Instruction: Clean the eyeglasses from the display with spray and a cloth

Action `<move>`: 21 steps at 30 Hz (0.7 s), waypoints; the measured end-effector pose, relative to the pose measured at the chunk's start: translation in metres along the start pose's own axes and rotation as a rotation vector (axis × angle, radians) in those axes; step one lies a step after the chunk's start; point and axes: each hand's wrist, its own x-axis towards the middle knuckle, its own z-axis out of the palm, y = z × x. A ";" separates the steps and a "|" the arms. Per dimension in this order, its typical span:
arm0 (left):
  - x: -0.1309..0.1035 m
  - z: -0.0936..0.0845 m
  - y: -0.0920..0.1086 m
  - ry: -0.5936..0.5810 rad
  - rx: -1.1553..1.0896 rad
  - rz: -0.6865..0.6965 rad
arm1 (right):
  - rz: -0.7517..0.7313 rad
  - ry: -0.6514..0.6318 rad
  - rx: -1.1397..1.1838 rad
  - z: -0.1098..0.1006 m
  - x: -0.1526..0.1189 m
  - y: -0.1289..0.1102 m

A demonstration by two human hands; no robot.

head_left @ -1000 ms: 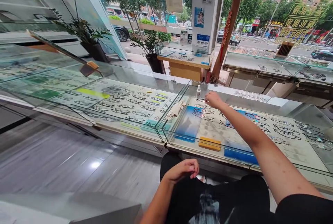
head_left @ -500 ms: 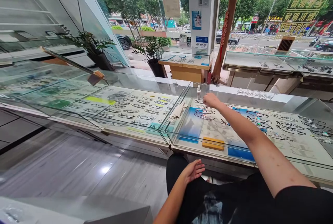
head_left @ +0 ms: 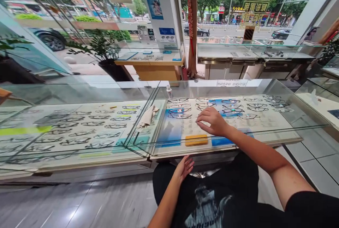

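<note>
My right hand [head_left: 213,122] hovers over the glass display case [head_left: 275,139], palm down, its fingers apart with nothing between them. Beneath and beyond it, rows of eyeglasses [head_left: 233,109] lie inside the case, some on blue sheets [head_left: 171,132]. My left hand [head_left: 184,168] is low near my lap by the case's front edge, fingers spread and holding nothing. An orange-yellow block [head_left: 196,140] lies near the front of the case, left of and below my right hand. A small white spray bottle [head_left: 169,92] stands near the back left corner.
A beige cloth [head_left: 148,116] lies by the joint between the two cases. More eyeglasses [head_left: 91,123] fill the left case. Beyond are a wooden display stand [head_left: 159,73], a potted plant [head_left: 106,49], a wooden post [head_left: 192,26] and another glass counter [head_left: 227,49].
My right hand has moved from beside the bottle back toward me and to the right, and its fingers have opened out. The view has turned to the right. My left hand remains low.
</note>
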 end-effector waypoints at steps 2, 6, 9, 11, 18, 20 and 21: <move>-0.011 0.008 0.005 -0.055 0.130 0.023 | 0.078 0.275 0.051 -0.012 -0.058 -0.013; -0.055 0.030 0.029 -0.287 0.367 0.179 | 0.925 1.097 0.195 -0.029 -0.174 -0.012; -0.106 0.050 0.067 -0.464 0.612 0.575 | 1.253 1.423 0.173 -0.034 -0.241 0.005; -0.136 0.066 0.096 -0.554 0.897 0.892 | 1.462 1.534 0.245 -0.032 -0.274 0.016; -0.147 0.150 0.146 -0.570 1.494 1.429 | 1.823 1.637 0.721 -0.012 -0.321 0.046; -0.135 0.173 0.141 -0.575 1.555 1.500 | 1.789 1.647 0.798 -0.008 -0.324 0.053; -0.129 0.182 0.138 -0.581 1.570 1.525 | 1.759 1.653 0.827 -0.006 -0.325 0.055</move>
